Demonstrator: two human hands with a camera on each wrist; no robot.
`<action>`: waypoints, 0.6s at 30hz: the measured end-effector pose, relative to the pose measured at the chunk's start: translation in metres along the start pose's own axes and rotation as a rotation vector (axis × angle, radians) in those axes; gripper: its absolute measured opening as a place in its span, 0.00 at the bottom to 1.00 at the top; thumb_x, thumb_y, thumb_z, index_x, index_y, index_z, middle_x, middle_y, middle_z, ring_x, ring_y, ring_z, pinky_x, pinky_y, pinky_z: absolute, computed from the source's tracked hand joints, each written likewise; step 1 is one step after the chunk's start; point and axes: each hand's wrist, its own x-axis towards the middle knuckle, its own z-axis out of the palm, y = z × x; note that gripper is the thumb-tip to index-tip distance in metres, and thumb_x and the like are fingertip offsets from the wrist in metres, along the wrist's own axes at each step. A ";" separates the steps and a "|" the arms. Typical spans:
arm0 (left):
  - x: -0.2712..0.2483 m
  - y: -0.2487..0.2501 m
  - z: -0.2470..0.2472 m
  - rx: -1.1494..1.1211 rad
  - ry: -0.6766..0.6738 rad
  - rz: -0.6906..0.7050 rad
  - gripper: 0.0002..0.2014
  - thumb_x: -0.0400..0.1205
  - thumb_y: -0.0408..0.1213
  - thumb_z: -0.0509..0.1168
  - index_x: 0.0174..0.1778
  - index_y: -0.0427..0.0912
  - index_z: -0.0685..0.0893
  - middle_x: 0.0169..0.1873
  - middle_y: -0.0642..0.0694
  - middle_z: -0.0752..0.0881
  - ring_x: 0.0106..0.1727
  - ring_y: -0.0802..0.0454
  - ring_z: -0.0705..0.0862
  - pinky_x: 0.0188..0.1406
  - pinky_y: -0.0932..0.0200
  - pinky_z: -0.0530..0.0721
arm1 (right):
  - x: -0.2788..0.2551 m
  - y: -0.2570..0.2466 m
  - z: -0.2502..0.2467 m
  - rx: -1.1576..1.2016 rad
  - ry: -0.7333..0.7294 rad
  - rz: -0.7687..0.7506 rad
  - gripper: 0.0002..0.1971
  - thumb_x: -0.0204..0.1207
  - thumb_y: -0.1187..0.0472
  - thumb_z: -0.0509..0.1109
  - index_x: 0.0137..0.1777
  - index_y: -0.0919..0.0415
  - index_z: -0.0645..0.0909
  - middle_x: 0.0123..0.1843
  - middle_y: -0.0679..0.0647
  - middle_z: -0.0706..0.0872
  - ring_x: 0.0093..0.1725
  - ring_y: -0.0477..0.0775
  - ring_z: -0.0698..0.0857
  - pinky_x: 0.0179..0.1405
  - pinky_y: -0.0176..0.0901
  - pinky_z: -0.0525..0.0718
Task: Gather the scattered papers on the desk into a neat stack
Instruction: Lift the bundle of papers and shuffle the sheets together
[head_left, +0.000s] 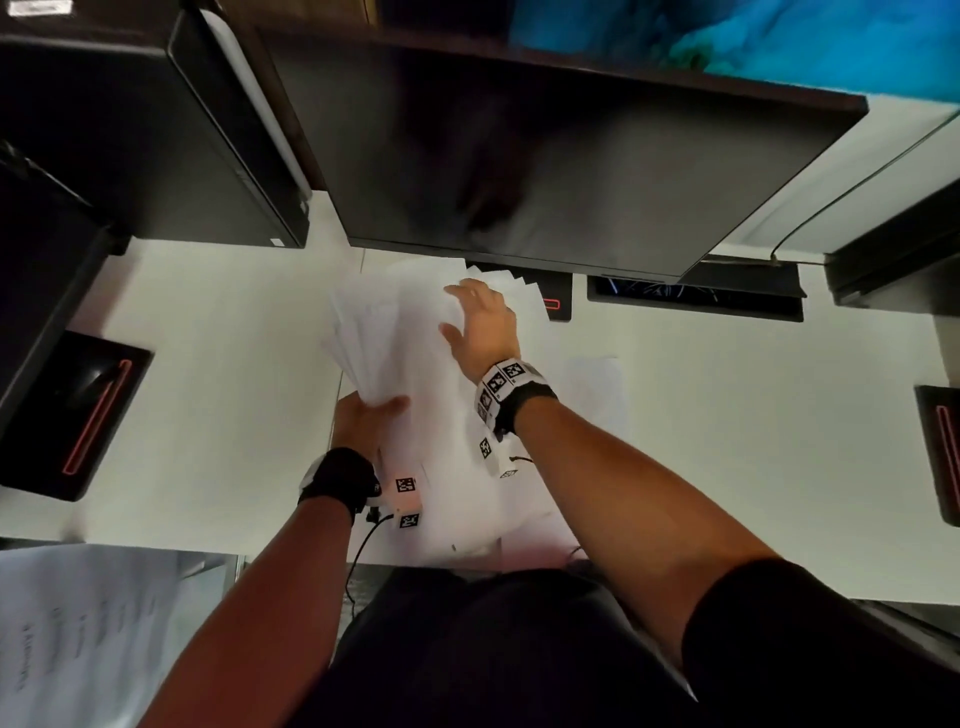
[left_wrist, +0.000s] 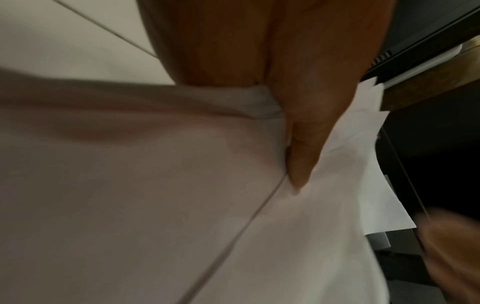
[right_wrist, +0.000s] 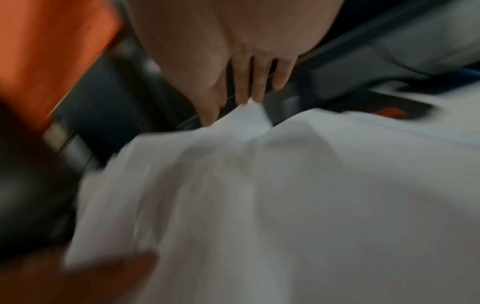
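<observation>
A fanned bunch of white papers (head_left: 379, 332) is lifted over the middle of the white desk (head_left: 208, 364). My left hand (head_left: 371, 415) grips its near end, the thumb (left_wrist: 306, 133) on top of the papers (left_wrist: 324, 226). At the bunch's far edge my right hand (head_left: 478, 322) has straight fingers (right_wrist: 257, 82) whose tips touch a far corner of the papers (right_wrist: 259, 195). More sheets (head_left: 467, 499) lie flat beneath, near the desk's front edge. A single sheet (head_left: 597, 389) lies to the right of my right wrist.
A dark monitor (head_left: 519, 156) hangs over the back of the desk, its stand foot (head_left: 557, 304) just behind the papers. A black computer case (head_left: 156, 130) stands at back left. Black pads with red lines lie at the left (head_left: 93, 415) and the right (head_left: 940, 457).
</observation>
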 end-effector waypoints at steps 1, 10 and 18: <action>-0.001 0.002 0.001 -0.013 0.007 -0.006 0.08 0.74 0.31 0.77 0.48 0.39 0.90 0.37 0.46 0.94 0.35 0.47 0.92 0.35 0.53 0.90 | -0.009 0.018 -0.005 0.074 0.109 0.131 0.24 0.77 0.55 0.71 0.73 0.53 0.74 0.74 0.52 0.75 0.72 0.57 0.73 0.70 0.54 0.73; 0.011 -0.002 -0.002 -0.050 0.009 -0.011 0.06 0.74 0.25 0.76 0.45 0.35 0.89 0.30 0.44 0.91 0.29 0.46 0.88 0.31 0.55 0.88 | -0.125 0.174 -0.032 0.101 -0.017 1.257 0.41 0.67 0.47 0.81 0.72 0.66 0.66 0.71 0.63 0.73 0.71 0.67 0.75 0.67 0.62 0.77; 0.019 -0.012 -0.003 -0.019 0.014 -0.016 0.07 0.74 0.24 0.76 0.42 0.39 0.89 0.30 0.48 0.92 0.29 0.49 0.89 0.41 0.52 0.88 | -0.142 0.175 -0.027 0.165 -0.197 1.149 0.26 0.70 0.50 0.78 0.65 0.62 0.82 0.66 0.62 0.83 0.65 0.65 0.83 0.67 0.54 0.82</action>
